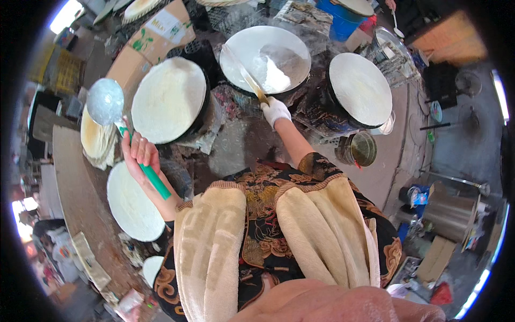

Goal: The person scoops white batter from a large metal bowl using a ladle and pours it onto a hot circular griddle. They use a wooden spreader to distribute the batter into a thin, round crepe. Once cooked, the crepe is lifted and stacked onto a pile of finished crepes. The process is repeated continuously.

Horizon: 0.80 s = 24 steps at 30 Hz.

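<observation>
My left hand (141,151) is bare and grips the green handle of a metal ladle (105,101), whose bowl is raised at the left, near a round griddle. My right hand (276,110), in a white glove, holds one end of a flat wooden stick (242,70). The stick lies across the near left part of the middle round pan (286,34). White batter (277,78) pools in that pan beside a thin greyish film, and steam rises around it. Pale round sheets cover the left griddle (169,100), the right griddle (361,89) and the lower left griddle (134,203).
A stack of round flatbreads (96,135) sits beyond the left griddle. Behind are a cardboard box (155,36), black honeycomb briquettes (197,52) and a blue bucket (340,20). A metal can (362,149) stands at the right. Another person's hand (390,5) shows at the top right.
</observation>
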{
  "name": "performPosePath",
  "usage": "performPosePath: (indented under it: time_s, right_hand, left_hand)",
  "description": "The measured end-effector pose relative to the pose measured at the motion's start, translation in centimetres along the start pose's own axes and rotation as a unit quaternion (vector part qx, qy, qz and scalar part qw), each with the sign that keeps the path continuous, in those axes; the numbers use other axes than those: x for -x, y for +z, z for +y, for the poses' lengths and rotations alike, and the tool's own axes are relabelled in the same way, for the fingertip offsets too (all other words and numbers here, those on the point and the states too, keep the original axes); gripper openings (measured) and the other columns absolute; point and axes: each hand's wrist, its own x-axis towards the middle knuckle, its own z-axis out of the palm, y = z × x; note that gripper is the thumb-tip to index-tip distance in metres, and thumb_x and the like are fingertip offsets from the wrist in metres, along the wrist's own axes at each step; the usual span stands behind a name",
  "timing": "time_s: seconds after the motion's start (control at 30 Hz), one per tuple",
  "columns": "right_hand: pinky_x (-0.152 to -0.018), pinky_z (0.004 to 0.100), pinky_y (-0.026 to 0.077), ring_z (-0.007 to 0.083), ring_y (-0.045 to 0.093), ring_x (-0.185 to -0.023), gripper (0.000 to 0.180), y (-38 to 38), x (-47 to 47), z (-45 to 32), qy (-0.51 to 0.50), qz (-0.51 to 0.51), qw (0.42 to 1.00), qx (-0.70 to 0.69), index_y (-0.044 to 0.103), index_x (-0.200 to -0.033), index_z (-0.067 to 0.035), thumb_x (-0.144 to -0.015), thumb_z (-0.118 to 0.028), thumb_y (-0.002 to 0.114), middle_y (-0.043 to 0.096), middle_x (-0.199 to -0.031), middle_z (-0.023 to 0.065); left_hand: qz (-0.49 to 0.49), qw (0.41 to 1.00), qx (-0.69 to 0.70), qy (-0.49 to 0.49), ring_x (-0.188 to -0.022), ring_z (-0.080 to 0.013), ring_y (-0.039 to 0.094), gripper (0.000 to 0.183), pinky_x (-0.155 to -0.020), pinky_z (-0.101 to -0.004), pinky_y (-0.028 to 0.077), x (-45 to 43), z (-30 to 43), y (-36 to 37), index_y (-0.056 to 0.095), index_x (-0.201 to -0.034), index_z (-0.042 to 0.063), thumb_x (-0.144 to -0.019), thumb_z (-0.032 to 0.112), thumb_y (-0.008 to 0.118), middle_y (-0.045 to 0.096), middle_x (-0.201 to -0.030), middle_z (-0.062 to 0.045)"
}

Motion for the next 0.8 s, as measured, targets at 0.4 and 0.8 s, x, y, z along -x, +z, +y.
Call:
performPosePath:
  time_s: [0.4,0.8]
  right_hand:
    - [-0.086,0.0464,0.046,0.0375,0.059,-0.098,0.041,-7.5,-4.1,4.5,0.019,0.023,0.998,0.059,0.058,-0.117,-0.013,-0.088,-0.040,0.047,0.063,-0.102,0.0217]
    - [-0.082,0.0487,0.047,0.0385,0.060,-0.095,0.037,-11.7,-6.2,8.3,-0.013,0.054,0.993,0.104,0.060,-0.107,-0.008,-0.089,-0.038,0.047,0.065,-0.099,0.0202]
  left_hand:
    - [0.014,0.996,0.011,-0.085,-0.037,-0.0091,0.037,0.027,-0.030,-0.0220,0.037,-3.0,-5.6,1.4,0.045,-0.080,0.000,-0.100,0.015,0.035,0.038,-0.055,-0.001]
    - [0.025,0.995,-0.007,-0.099,-0.036,-0.0075,0.036,0.038,-0.030,-0.0204,0.036,-4.5,-7.9,1.6,0.036,-0.135,-0.002,-0.101,0.013,0.032,0.037,-0.053,0.001]
